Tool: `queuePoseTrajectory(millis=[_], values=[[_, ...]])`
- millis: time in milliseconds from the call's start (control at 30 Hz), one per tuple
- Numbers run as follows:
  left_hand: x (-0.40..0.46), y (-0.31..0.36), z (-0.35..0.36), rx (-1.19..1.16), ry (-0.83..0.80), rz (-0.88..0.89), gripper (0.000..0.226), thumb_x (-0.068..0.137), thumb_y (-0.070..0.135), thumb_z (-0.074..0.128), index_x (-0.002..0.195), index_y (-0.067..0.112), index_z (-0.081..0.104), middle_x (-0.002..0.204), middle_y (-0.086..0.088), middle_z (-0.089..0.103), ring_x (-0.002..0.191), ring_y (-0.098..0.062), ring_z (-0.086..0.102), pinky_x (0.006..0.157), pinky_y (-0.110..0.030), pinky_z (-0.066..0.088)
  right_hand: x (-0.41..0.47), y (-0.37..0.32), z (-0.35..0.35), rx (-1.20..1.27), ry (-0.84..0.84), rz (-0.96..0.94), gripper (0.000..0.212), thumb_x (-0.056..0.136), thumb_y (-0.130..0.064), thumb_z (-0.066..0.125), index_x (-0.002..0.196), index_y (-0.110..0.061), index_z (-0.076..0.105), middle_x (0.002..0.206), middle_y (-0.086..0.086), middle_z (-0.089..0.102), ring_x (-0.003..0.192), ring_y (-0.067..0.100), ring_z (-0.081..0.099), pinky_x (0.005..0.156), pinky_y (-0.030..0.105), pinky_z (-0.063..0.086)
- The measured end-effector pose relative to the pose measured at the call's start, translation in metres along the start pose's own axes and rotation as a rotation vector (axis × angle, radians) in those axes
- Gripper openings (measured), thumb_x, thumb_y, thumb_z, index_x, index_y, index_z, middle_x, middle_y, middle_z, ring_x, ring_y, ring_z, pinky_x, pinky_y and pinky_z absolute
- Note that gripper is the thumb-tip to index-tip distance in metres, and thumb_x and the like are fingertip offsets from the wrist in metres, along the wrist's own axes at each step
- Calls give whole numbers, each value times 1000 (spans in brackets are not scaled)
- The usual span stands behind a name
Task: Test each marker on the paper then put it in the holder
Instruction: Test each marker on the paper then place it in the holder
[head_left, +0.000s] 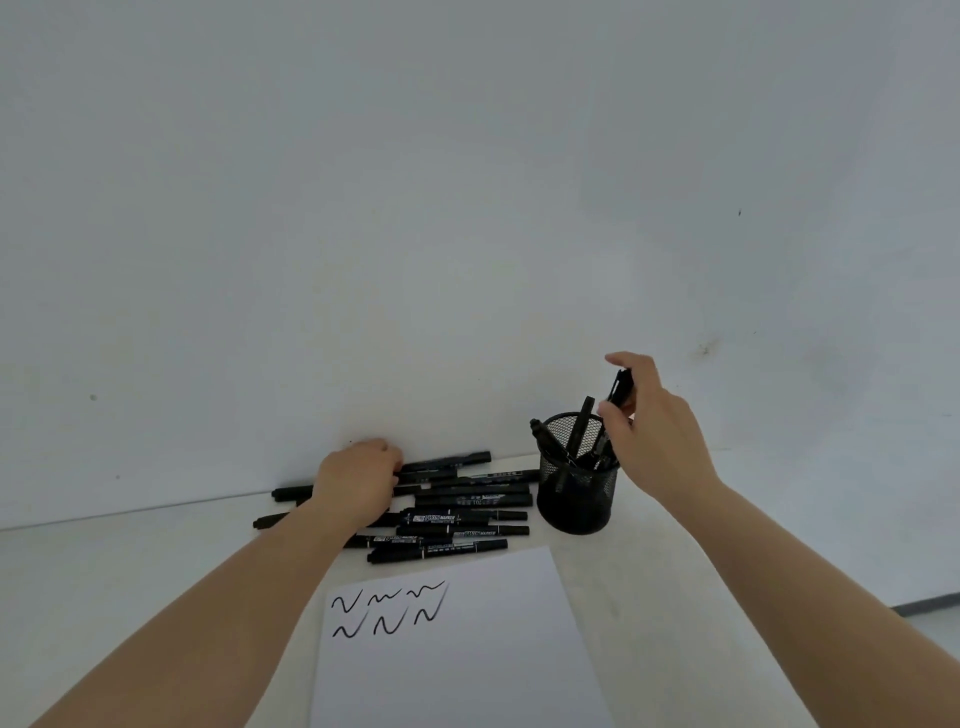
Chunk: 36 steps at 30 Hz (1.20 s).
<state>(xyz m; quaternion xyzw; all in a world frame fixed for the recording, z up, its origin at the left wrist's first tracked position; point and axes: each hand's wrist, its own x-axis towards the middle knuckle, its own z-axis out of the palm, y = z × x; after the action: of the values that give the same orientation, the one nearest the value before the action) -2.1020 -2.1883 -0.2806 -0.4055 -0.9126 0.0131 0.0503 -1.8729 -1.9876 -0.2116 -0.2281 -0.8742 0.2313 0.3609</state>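
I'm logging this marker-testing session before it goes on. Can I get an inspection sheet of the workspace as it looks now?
Surface: white table, against a pale wall.
Job's things: paper with six squiggles; pile of black markers lying behind it; mesh holder upright, several markers inside.
Clutter: nothing seen.
Grippers: left hand resting on the pile; right hand holding a marker above the holder.
Cables: nothing seen.
Surroundings: wall with small dark specks.
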Motion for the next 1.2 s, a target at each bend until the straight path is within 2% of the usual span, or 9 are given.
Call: queuePoseTrajectory(millis=[167,300,400,467,600,700,833,967,1200], values=[[2,4,3,48,17,4,19,94,26,43,108,18,53,114,-2,54,107,-22,51,76,-32,39,1,8,7,-187,-123,30,25,93,-21,46,118,-22,49,83,6,56,81,25,51,69,33,37],[4,7,5,48,-24,2,20,93,25,46,110,18,54,114,-1,55,105,-21,53,71,-30,36,-3,3,12,-260,-124,-35,22,96,-23,41,110,-18,58,70,-14,43,95,25,51,75,34,37],[5,6,8,6,-15,-13,20,92,25,48,110,19,54,113,-1,55,105,-21,52,72,-30,36,-2,2,12,-333,-150,-57,27,97,-25,39,116,-18,56,95,-2,64,102,24,48,80,33,36],[4,3,9,6,3,6,20,92,26,47,110,19,52,114,-1,54,105,-21,52,71,-30,36,-1,1,11,-406,-146,-72,31,95,-27,41,122,-17,54,111,0,63,107,25,46,85,34,36],[-3,4,0,-59,139,59,22,96,29,42,112,16,48,114,-3,49,96,-24,55,66,-31,35,-7,-17,1,-377,140,-209,27,82,-10,62,109,-7,62,102,11,63,98,37,53,73,41,41],[-17,11,-20,-243,298,99,22,96,28,41,111,14,49,109,-2,49,75,-21,51,62,-31,38,-18,-39,-5,-270,307,-337,22,79,-6,56,99,-8,63,91,7,63,87,30,55,68,37,43],[-57,24,-49,-623,360,163,12,95,25,42,106,24,47,93,6,55,72,-11,51,62,-23,41,-48,-71,2,239,-7,-9,14,89,-17,51,84,-24,62,68,-6,62,61,5,52,60,20,40],[-111,38,-61,-806,293,241,15,94,24,44,98,39,44,80,18,59,71,1,52,61,-10,37,-84,-96,21,662,-286,337,12,92,-23,50,93,-20,62,67,-3,62,55,4,52,52,15,40],[-179,42,-45,-750,214,229,12,91,34,50,88,45,48,68,20,54,69,-1,50,58,-14,36,-140,-122,45,815,-160,492,18,92,-26,50,85,-15,62,54,-6,60,48,5,47,51,18,39]])
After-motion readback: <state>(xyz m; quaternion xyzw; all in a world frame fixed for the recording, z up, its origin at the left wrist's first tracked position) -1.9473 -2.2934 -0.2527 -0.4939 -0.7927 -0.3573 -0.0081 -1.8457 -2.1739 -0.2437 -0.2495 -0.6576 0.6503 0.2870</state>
